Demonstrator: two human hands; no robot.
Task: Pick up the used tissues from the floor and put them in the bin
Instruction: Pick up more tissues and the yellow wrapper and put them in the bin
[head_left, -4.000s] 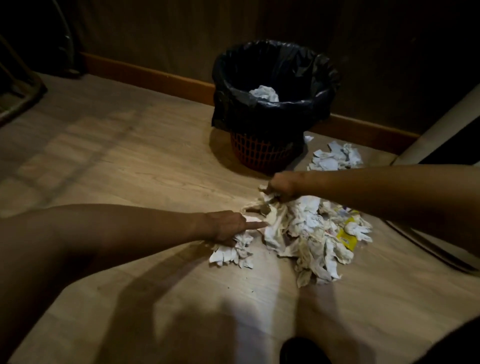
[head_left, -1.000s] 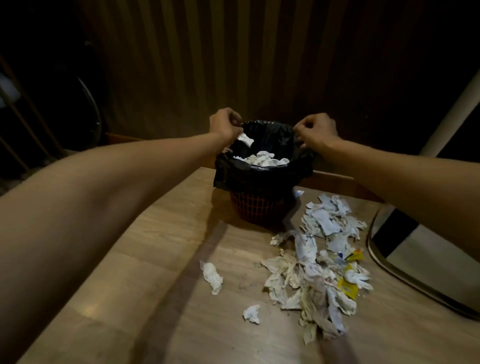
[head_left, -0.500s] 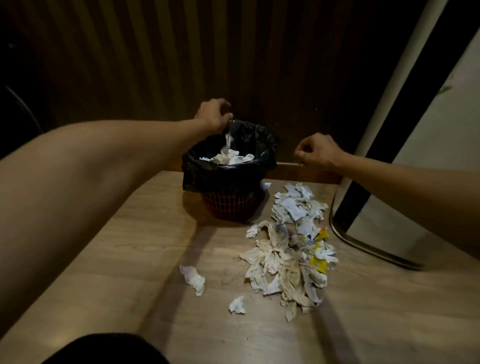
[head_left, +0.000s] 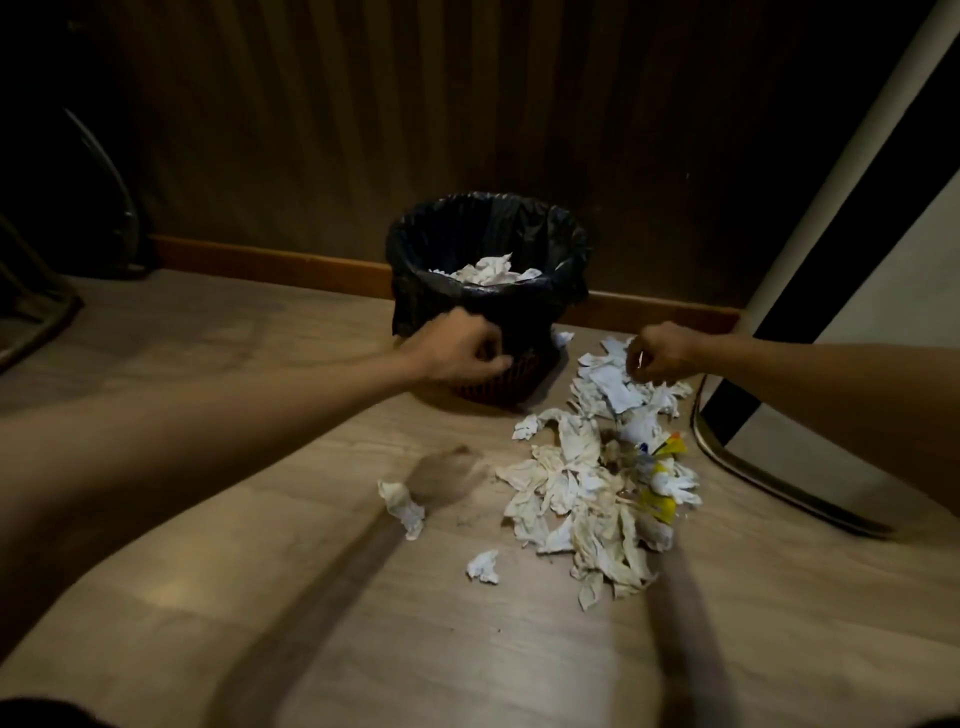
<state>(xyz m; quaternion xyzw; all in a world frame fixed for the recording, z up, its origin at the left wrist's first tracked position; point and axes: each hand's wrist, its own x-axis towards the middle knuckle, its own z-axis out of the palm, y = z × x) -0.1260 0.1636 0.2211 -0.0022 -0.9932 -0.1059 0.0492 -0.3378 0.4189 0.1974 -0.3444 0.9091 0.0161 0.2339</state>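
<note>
A bin (head_left: 540, 228) lined with a black bag stands by the wall, with white tissues (head_left: 491, 271) inside it. On the floor to its right lies a big pile of crumpled tissues (head_left: 587, 488) with yellow wrappers mixed in. Two loose tissues lie apart to the left, one (head_left: 402, 506) larger and one (head_left: 483, 566) smaller. My left hand (head_left: 457, 351) hovers in front of the bin, fingers curled, holding nothing I can see. My right hand (head_left: 657, 351) is over the far end of the pile, fingers loosely closed, with no tissue visibly in it.
A wood skirting board (head_left: 270, 262) runs along the dark panelled wall. A white panel with a metal-edged base (head_left: 779, 478) stands at the right, close to the pile. Dark furniture legs (head_left: 36, 322) sit at far left. Wooden floor (head_left: 260, 571) stretches in front.
Both hands have dropped from the bin's rim towards the floor, after tissues went into the bin. The view has tilted down.
</note>
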